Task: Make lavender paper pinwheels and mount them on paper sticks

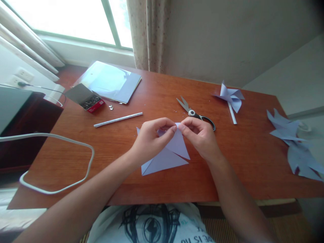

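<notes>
A pale sheet of paper with slits cut in from its corners lies on the desk in front of me. My left hand pinches its far edge between thumb and fingers. Right beside it, my right hand also pinches the paper, the two sets of fingertips nearly touching. Parts of the sheet are hidden under the left hand. Just beyond my right hand lie scissors with dark handles and spread blades. A rolled white paper stick rests past my left hand.
A finished paper pinwheel lies at the back right; several cut paper pieces sit at the right edge. On the left are an opened box of small metal pieces, a paper pack and a looping white cable near the wooden desk's side.
</notes>
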Action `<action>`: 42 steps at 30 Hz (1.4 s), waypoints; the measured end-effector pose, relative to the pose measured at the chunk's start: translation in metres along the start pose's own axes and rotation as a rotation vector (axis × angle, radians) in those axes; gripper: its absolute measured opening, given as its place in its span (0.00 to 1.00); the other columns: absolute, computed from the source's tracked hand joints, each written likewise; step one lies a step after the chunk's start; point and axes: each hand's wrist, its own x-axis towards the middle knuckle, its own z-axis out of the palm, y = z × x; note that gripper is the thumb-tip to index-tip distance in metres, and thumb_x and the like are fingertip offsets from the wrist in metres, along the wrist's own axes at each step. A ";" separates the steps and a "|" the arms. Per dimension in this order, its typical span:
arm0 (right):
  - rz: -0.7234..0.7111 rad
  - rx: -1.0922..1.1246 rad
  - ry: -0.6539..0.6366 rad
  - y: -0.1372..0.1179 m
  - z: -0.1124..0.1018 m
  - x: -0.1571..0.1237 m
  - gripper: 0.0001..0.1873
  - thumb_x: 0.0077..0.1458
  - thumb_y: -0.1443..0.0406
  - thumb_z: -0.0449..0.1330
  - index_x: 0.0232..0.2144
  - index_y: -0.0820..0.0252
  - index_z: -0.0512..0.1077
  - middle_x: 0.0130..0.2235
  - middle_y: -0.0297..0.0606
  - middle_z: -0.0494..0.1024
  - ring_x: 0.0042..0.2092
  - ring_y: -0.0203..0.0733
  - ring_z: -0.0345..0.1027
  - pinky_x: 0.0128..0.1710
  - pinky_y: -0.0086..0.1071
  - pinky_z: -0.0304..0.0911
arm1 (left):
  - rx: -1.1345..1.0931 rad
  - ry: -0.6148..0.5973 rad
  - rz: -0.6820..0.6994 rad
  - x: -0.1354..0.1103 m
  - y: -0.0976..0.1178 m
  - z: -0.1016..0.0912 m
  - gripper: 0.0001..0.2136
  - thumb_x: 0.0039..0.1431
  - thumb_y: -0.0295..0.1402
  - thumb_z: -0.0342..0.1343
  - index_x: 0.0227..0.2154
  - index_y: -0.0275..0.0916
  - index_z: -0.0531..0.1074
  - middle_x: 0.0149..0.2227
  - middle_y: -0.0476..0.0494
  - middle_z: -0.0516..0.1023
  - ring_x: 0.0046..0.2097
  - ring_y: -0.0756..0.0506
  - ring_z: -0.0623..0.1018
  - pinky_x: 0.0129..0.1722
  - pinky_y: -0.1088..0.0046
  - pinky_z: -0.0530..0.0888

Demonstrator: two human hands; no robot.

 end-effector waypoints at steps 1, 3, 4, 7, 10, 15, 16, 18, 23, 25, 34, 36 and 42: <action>-0.008 -0.002 0.004 0.000 0.000 0.000 0.08 0.57 0.62 0.66 0.28 0.58 0.75 0.29 0.32 0.77 0.31 0.37 0.70 0.31 0.31 0.66 | -0.020 -0.005 -0.008 0.000 0.000 0.000 0.07 0.62 0.33 0.58 0.33 0.36 0.79 0.31 0.46 0.81 0.34 0.48 0.77 0.34 0.76 0.71; -0.030 -0.012 0.012 0.000 0.000 0.000 0.07 0.57 0.62 0.66 0.28 0.57 0.75 0.28 0.31 0.77 0.31 0.37 0.70 0.31 0.31 0.66 | -0.060 -0.029 -0.023 0.001 -0.001 0.000 0.07 0.61 0.34 0.59 0.34 0.35 0.78 0.31 0.45 0.81 0.34 0.48 0.77 0.34 0.75 0.71; -0.041 -0.018 0.016 0.000 0.000 0.000 0.07 0.57 0.62 0.66 0.28 0.57 0.74 0.28 0.31 0.77 0.31 0.36 0.70 0.30 0.31 0.66 | -0.072 -0.048 -0.029 0.001 -0.001 0.000 0.07 0.60 0.34 0.60 0.33 0.35 0.78 0.31 0.45 0.81 0.34 0.48 0.76 0.34 0.75 0.71; -0.046 -0.030 0.025 0.000 0.000 0.001 0.08 0.57 0.61 0.65 0.27 0.57 0.74 0.27 0.31 0.76 0.30 0.36 0.69 0.29 0.30 0.65 | -0.079 -0.108 -0.041 0.002 -0.003 0.001 0.07 0.60 0.33 0.59 0.32 0.34 0.78 0.30 0.46 0.79 0.33 0.49 0.74 0.34 0.74 0.70; -0.031 -0.041 0.023 0.001 0.000 0.001 0.09 0.57 0.60 0.65 0.27 0.56 0.73 0.28 0.31 0.76 0.30 0.36 0.69 0.30 0.30 0.66 | -0.074 -0.125 -0.058 0.002 -0.004 0.001 0.07 0.60 0.32 0.58 0.31 0.34 0.78 0.30 0.45 0.80 0.33 0.48 0.75 0.35 0.74 0.71; -0.047 -0.067 0.015 0.004 -0.001 0.002 0.07 0.57 0.63 0.65 0.28 0.56 0.73 0.29 0.31 0.76 0.32 0.37 0.71 0.32 0.31 0.67 | -0.068 -0.121 -0.072 0.002 -0.004 0.000 0.07 0.60 0.33 0.58 0.32 0.34 0.78 0.30 0.45 0.80 0.33 0.48 0.74 0.34 0.74 0.70; -0.053 -0.074 0.012 0.005 -0.002 0.002 0.06 0.58 0.63 0.65 0.29 0.56 0.73 0.29 0.31 0.76 0.32 0.37 0.71 0.32 0.31 0.67 | -0.075 -0.124 -0.076 0.002 -0.004 0.000 0.08 0.60 0.33 0.58 0.32 0.34 0.78 0.31 0.45 0.80 0.33 0.48 0.74 0.35 0.74 0.70; -0.073 -0.105 0.013 0.005 -0.002 0.001 0.06 0.58 0.64 0.64 0.29 0.56 0.73 0.30 0.31 0.76 0.32 0.37 0.71 0.32 0.31 0.67 | -0.095 -0.132 -0.091 0.002 -0.003 0.000 0.08 0.60 0.34 0.58 0.31 0.34 0.78 0.31 0.44 0.80 0.34 0.48 0.74 0.35 0.73 0.70; -0.142 -0.176 0.029 0.002 -0.001 0.001 0.06 0.58 0.65 0.64 0.29 0.57 0.74 0.30 0.32 0.76 0.33 0.37 0.71 0.33 0.32 0.67 | -0.160 -0.105 -0.129 0.003 -0.001 0.001 0.11 0.60 0.37 0.60 0.31 0.33 0.78 0.31 0.43 0.79 0.34 0.47 0.74 0.35 0.73 0.71; -0.156 -0.173 0.030 0.001 -0.001 0.001 0.06 0.59 0.66 0.64 0.29 0.57 0.74 0.30 0.32 0.76 0.33 0.36 0.71 0.33 0.31 0.67 | -0.180 -0.083 -0.142 0.003 -0.002 0.001 0.11 0.59 0.38 0.61 0.31 0.33 0.77 0.31 0.44 0.79 0.34 0.48 0.74 0.35 0.73 0.71; -0.122 -0.105 0.007 0.001 -0.001 0.000 0.06 0.60 0.65 0.63 0.29 0.57 0.74 0.30 0.31 0.75 0.33 0.35 0.70 0.33 0.31 0.66 | -0.212 -0.079 -0.142 0.002 -0.004 0.001 0.09 0.60 0.36 0.60 0.31 0.34 0.77 0.30 0.45 0.78 0.33 0.49 0.74 0.33 0.74 0.70; -0.104 -0.076 -0.005 0.000 -0.001 0.000 0.07 0.62 0.65 0.62 0.30 0.57 0.74 0.30 0.31 0.75 0.33 0.35 0.70 0.33 0.31 0.66 | -0.191 -0.075 -0.131 0.002 -0.003 0.001 0.09 0.60 0.35 0.60 0.31 0.34 0.77 0.30 0.45 0.79 0.33 0.48 0.74 0.34 0.74 0.70; -0.117 -0.084 -0.015 -0.001 -0.002 0.000 0.05 0.60 0.66 0.63 0.30 0.57 0.74 0.31 0.31 0.75 0.34 0.36 0.70 0.35 0.31 0.66 | -0.088 -0.065 -0.070 0.002 0.001 0.001 0.07 0.59 0.31 0.59 0.31 0.34 0.79 0.29 0.47 0.80 0.32 0.49 0.75 0.32 0.76 0.70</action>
